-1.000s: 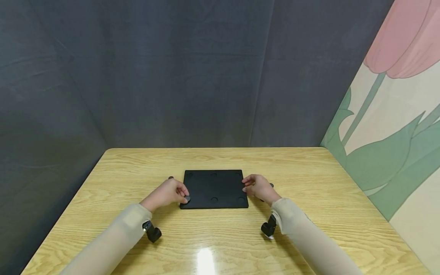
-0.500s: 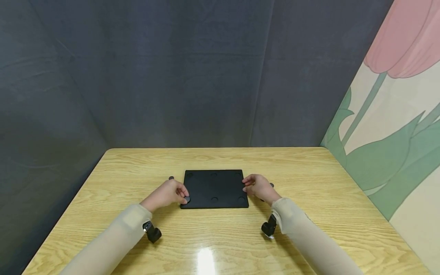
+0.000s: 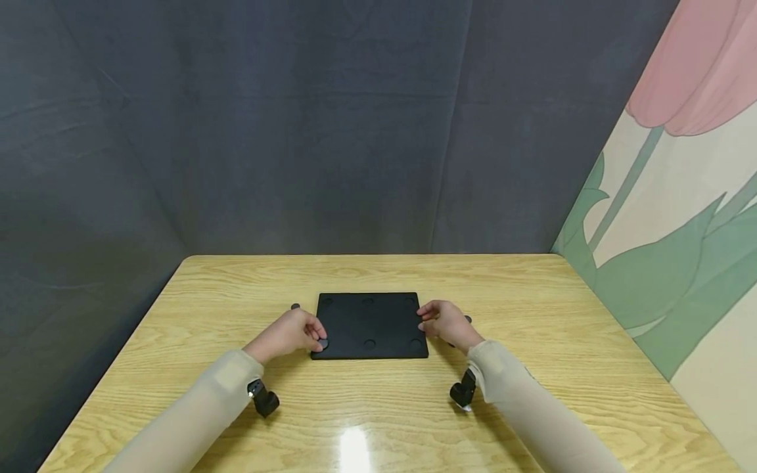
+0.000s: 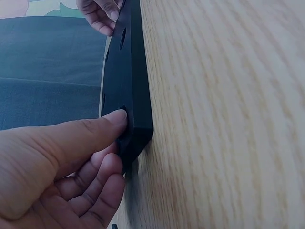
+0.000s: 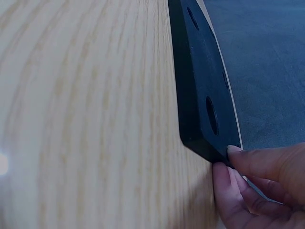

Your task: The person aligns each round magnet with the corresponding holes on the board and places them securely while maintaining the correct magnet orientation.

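A flat black rectangular board with several shallow round recesses lies on the wooden table. At its front left corner my left hand has the thumb over a small dark disc, set at the corner recess. In the left wrist view, the curled fingers of that left hand lie against the board's side, and the thumb hides most of the disc. My right hand grips the board's right edge. The right wrist view shows its thumb on the board's top and its fingers at the side.
One dark round piece lies on the table left of the board. Another shows behind my right hand, with a further dark piece partly hidden under that wrist. A dark curtain hangs behind the table; a flower-painted wall stands at right.
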Demonstrator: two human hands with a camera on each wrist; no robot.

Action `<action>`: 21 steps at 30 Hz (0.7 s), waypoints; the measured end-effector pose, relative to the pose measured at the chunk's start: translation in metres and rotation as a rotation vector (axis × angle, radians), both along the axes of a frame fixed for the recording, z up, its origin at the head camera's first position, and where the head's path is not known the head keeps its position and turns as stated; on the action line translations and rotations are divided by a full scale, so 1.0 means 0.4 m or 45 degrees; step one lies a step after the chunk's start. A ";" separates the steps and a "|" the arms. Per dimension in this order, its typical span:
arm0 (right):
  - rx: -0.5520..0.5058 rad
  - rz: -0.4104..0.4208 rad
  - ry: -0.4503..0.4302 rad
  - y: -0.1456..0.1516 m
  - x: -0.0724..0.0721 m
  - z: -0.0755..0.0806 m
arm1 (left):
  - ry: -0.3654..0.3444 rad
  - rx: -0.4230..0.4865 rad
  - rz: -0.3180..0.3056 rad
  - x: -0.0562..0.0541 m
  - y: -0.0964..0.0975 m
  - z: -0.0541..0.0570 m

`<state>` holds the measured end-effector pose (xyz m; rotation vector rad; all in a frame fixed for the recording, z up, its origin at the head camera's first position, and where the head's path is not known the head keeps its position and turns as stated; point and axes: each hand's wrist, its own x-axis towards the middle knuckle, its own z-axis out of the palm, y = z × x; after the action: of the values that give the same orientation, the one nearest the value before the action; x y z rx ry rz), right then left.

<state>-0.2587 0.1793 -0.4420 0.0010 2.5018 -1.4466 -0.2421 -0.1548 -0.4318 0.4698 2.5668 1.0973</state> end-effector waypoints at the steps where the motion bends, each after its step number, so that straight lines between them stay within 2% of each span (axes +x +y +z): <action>1: 0.002 -0.005 -0.002 0.000 -0.001 0.000 | -0.003 0.001 -0.001 0.000 0.000 0.000; 21: -0.008 -0.001 0.005 0.001 -0.001 -0.001 | -0.044 -0.006 0.018 -0.003 0.001 0.002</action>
<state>-0.2592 0.1796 -0.4425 -0.0017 2.5010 -1.4564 -0.2433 -0.1544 -0.4310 0.4284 2.5463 1.0946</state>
